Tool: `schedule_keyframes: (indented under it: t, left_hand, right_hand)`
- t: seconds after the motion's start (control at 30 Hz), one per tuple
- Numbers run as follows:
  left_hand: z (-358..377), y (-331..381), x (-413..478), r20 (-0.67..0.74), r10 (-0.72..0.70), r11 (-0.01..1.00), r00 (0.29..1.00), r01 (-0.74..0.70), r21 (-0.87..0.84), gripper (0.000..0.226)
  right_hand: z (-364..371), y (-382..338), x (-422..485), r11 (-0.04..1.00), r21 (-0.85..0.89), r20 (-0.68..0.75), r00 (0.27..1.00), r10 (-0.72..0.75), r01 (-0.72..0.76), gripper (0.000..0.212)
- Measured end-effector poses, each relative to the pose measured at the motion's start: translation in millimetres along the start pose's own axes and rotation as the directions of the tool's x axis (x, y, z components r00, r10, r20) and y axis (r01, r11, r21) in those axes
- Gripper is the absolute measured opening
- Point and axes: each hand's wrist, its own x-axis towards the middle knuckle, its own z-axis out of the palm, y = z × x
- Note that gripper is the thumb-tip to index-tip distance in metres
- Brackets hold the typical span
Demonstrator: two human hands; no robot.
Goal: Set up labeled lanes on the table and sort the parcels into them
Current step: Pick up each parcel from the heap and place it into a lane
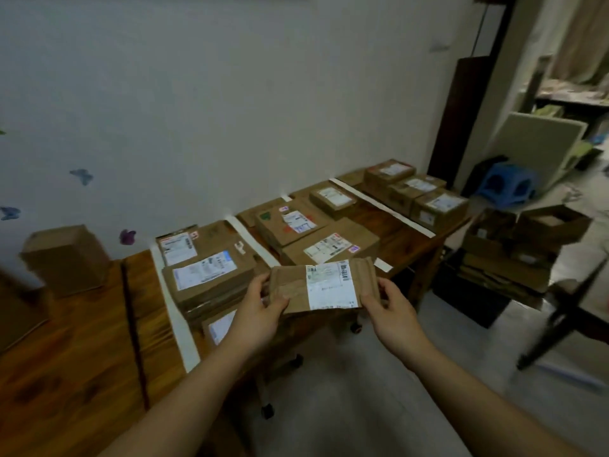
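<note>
Parcel (324, 286) held by its ends between left grip (260, 311) and right grip (392, 311)

No wording can be read anywhere. The white shipping label (331, 288) on the flat cardboard parcel (290, 288) carries a barcode (344, 271) near its far right corner, but its print is too blurred to read. The white labels (204, 268) and small red stickers (353, 249) on the sorted parcels (333, 232) on the bench (385, 225) are equally illegible.
</note>
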Motion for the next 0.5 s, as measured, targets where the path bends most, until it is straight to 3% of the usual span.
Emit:
schedule_keyframes:
  t: [0.5]
  left_hand:
    - [92.2, 52.4, 189.4, 0.226, -0.047, 0.999, 0.973, 0.045, 0.013, 0.050]
  right_hand:
    - [-60.0, 8.8, 181.9, 0.995, -0.083, -0.147, 0.988, 0.040, -0.053, 0.048]
